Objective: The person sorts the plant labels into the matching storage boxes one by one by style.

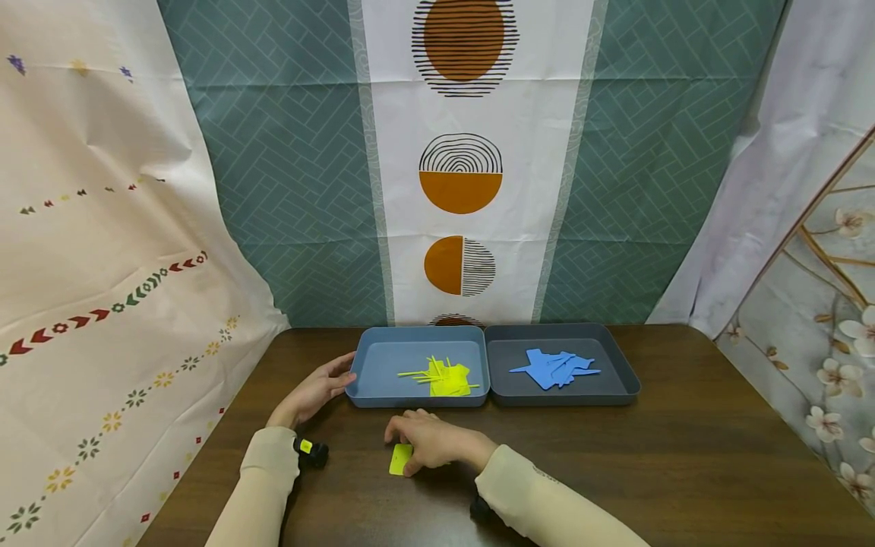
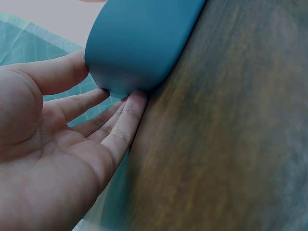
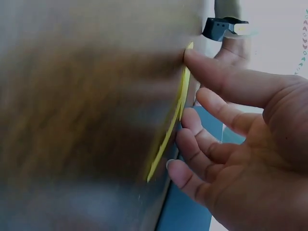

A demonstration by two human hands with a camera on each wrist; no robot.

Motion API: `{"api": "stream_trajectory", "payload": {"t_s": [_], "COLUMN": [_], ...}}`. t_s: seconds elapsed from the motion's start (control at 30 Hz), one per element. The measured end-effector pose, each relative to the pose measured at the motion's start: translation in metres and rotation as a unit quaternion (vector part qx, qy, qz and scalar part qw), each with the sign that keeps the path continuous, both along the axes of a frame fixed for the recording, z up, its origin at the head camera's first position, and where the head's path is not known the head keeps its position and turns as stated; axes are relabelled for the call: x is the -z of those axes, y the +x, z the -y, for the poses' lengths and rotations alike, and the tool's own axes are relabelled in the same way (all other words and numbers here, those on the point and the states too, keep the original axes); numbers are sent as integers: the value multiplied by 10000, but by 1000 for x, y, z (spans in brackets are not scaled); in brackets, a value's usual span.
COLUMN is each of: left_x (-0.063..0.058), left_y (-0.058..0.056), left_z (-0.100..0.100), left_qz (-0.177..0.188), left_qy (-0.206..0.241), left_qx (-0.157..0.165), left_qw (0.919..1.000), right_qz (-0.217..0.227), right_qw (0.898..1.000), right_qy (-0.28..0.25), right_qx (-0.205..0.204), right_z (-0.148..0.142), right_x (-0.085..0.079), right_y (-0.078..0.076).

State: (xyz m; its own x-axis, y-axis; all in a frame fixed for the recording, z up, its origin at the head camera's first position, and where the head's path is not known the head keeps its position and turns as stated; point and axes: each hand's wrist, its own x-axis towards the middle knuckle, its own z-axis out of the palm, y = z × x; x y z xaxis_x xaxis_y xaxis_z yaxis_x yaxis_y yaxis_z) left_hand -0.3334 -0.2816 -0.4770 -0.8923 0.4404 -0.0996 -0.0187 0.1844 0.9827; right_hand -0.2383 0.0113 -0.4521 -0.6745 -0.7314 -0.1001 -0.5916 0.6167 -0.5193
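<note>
In the head view my left hand is at the left end of the blue-grey tray. The left wrist view shows its thumb on the tray's upper edge and extended fingertips against the lower corner. My right hand is over a flat yellow piece on the table, in front of that tray. In the right wrist view the thumb touches the thin yellow piece; its other fingers are loosely bent beside it. Part of the piece is hidden under the hand.
Several yellow pieces, some sticklike, lie in the blue-grey tray. A dark grey tray stands against its right side, with blue flat pieces inside. Both stand on a brown wooden table, before a patterned green and white curtain.
</note>
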Motion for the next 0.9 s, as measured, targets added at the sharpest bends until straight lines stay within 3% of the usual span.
{"api": "stream_trajectory", "payload": {"t_s": [0.03, 0.13, 0.27, 0.37, 0.53, 0.9], "left_x": [0, 0, -1, -2, -2, 0], "left_y": [0, 0, 1, 1, 2, 0], "left_z": [0, 0, -1, -1, -1, 0], "left_qz": [-2, -34, -50, -49, -62, -156], "left_qy": [-12, -29, 17, 62, 76, 4], "left_qx": [-5, 38, 99, 109, 101, 77], "left_qw": [10000, 10000, 9999, 9999, 9999, 9998], "right_qz": [93, 90, 258, 384, 359, 453], "right_qw": [9999, 9999, 9994, 9983, 9977, 9930], "right_qy": [11, -55, -227, -431, -568, -1093], "right_qx": [48, -57, -66, 39, 86, -15], "right_z": [1, 1, 2, 3, 3, -4], "right_x": [-8, 3, 4, -7, -8, -6], "right_y": [5, 0, -1, 7, 8, -1]}}
